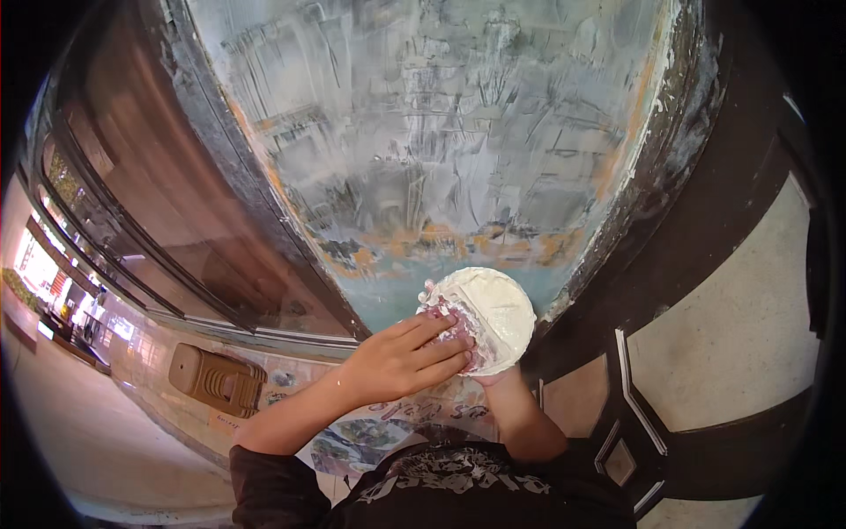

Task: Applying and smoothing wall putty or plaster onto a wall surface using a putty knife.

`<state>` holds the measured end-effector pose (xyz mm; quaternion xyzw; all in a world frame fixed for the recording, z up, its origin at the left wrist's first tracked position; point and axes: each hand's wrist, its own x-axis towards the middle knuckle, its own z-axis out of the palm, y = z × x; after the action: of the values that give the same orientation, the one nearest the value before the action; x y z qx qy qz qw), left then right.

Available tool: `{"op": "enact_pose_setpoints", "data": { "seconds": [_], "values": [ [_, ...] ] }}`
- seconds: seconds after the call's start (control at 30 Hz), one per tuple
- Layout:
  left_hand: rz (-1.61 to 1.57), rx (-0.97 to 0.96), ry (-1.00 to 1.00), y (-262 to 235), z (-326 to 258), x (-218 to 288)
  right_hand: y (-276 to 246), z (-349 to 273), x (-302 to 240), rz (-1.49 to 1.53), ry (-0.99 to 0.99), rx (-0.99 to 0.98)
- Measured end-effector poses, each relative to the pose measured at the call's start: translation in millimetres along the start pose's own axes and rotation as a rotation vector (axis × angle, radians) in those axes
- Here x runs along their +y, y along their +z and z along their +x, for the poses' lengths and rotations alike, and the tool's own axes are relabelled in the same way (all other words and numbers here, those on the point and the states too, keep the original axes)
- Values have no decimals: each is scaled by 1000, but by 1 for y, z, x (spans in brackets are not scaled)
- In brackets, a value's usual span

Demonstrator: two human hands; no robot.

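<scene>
In front of my body is a round white container (507,300) filled with smooth white paste. My right hand (504,377) grips it from below at the near rim, most of its fingers hidden underneath. My left hand (410,357) reaches over the container's left side, fingers bent and pressed together on a pinkish flat piece (460,333) smeared with paste. What kind of piece it is, I cannot make out. A straight ridge crosses the paste beside it. Beyond the container stands a grey panel (441,132) with patchy, streaked coating and orange-brown patches.
Dark frame strips (652,203) border the panel, with white paste along the right one. A brown plastic stool (216,379) is at the left, beside a printed sheet (370,436) on the floor. Reddish-brown glazed panels (167,203) rise on the left; a dark lattice with pale panes (731,326) stands right.
</scene>
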<state>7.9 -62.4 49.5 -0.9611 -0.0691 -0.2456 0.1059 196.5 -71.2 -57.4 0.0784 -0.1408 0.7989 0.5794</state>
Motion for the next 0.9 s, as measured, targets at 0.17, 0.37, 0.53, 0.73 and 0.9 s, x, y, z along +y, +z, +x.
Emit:
{"op": "enact_pose_setpoints", "data": {
  "seconds": [0.17, 0.37, 0.53, 0.73, 0.9],
  "values": [
    [-51, 18, 26, -13, -6, -11, 20, 6, 6, -124, 17, 41],
    [-97, 85, 79, -27, -10, -21, 10, 15, 9, -163, -32, 60],
    [-105, 71, 84, -22, -13, -31, 5, 24, 12, -65, 35, -55],
    [-112, 85, 86, -25, -20, -41, -2, 29, 13, 2, 80, -117],
    [-95, 83, 61, -24, -24, -45, -4, 33, 18, -159, -29, 68]
  ]
}}
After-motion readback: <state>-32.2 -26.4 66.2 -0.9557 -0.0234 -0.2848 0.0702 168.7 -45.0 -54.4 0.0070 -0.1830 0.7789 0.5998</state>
